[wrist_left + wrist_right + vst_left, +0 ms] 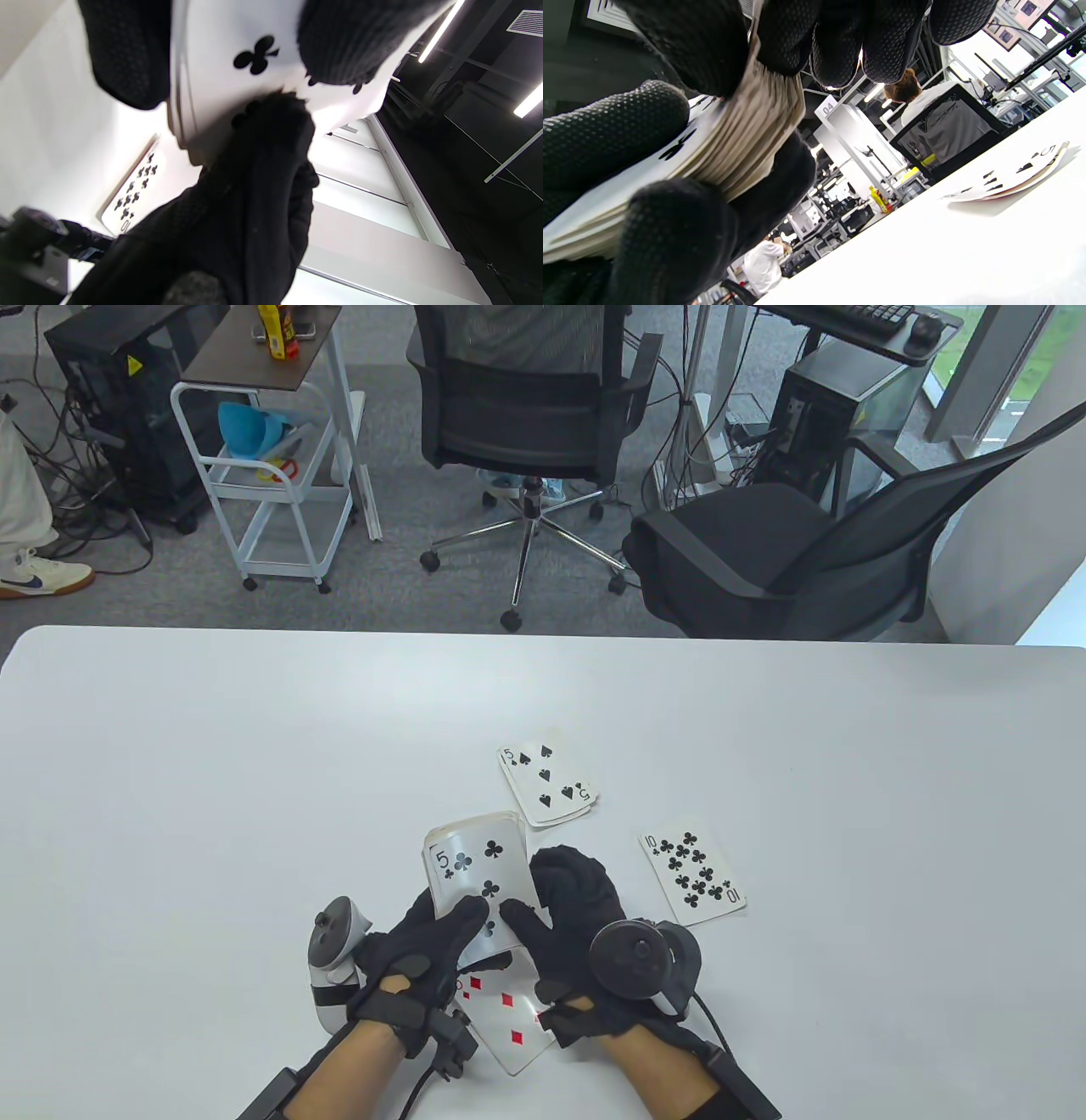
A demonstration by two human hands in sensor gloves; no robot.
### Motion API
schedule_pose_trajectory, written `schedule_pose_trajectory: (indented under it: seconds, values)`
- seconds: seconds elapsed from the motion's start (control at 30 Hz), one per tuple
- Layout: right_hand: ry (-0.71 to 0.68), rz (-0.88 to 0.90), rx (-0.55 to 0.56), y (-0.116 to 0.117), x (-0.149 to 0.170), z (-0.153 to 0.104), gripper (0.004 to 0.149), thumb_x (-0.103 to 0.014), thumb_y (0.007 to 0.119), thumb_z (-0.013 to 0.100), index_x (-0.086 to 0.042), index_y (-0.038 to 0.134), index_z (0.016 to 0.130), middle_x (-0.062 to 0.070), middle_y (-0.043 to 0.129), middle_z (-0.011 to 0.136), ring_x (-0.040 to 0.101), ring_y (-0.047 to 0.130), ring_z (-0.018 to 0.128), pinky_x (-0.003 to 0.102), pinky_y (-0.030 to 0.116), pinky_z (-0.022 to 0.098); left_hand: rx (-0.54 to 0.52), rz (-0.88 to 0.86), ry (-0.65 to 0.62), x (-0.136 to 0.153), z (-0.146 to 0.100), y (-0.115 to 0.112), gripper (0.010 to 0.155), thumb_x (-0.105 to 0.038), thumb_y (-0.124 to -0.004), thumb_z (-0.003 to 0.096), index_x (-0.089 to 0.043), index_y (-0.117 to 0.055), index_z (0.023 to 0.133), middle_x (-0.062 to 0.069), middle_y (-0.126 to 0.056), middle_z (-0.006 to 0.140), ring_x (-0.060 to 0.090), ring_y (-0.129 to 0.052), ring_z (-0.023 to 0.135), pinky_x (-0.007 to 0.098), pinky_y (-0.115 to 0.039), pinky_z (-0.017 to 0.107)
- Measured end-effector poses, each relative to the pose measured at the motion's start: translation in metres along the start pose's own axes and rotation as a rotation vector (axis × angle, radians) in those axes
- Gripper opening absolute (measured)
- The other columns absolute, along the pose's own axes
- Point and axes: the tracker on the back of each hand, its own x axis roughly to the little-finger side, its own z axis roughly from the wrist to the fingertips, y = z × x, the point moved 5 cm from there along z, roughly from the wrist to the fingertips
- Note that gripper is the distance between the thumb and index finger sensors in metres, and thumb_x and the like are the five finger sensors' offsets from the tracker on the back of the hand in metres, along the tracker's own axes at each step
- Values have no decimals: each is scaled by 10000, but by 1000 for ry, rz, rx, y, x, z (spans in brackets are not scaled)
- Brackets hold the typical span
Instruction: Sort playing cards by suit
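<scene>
A deck of cards (475, 869) with the 5 of clubs face up on top is held just above the table between both hands. My left hand (437, 937) holds it from the left, its thumb lying on the top card. My right hand (564, 899) grips the deck's right side, thumb on the card face, fingers curled round the edge. The right wrist view shows the deck's thick edge (746, 140) between gloved fingers (840, 46). A spade pile (547, 785) topped by the 5 of spades lies beyond. The 10 of clubs (691, 872) lies to the right. A diamond card (509, 1018) lies under my wrists.
The white table (212, 780) stretches wide to the left and right of the cards. Two office chairs (526, 407) and a white cart (271, 475) stand beyond the far edge. In the left wrist view the 10 of clubs (135, 190) lies flat on the table.
</scene>
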Motion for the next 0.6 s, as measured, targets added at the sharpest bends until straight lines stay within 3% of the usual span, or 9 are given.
schedule_pose_trajectory:
  seconds: [0.27,0.43,0.6]
  values:
    - [-4,-47,56,-11,2,0,377,-390,839,510,-110,868,760,107,782,952,436,699,951,680,529,690,10,-10,12,1,-1,-2,618,-461,-860,526,-294,-577,1050,-22,-758,1039,311,-894,894,441,-927,532]
    - [23,-54,60,-16,8,1,464,-415,860,501,-132,763,856,133,701,994,450,662,963,677,520,694,23,-23,15,1,0,-6,626,-459,-860,526,-297,-565,1054,-23,-745,1047,311,-883,904,438,-926,540]
    - [67,-9,39,-18,16,2,437,-396,858,507,-141,765,850,130,705,993,455,658,965,682,517,693,21,-45,28,4,-1,-5,625,-457,-854,527,-292,-562,1055,-18,-744,1047,313,-883,903,441,-924,538]
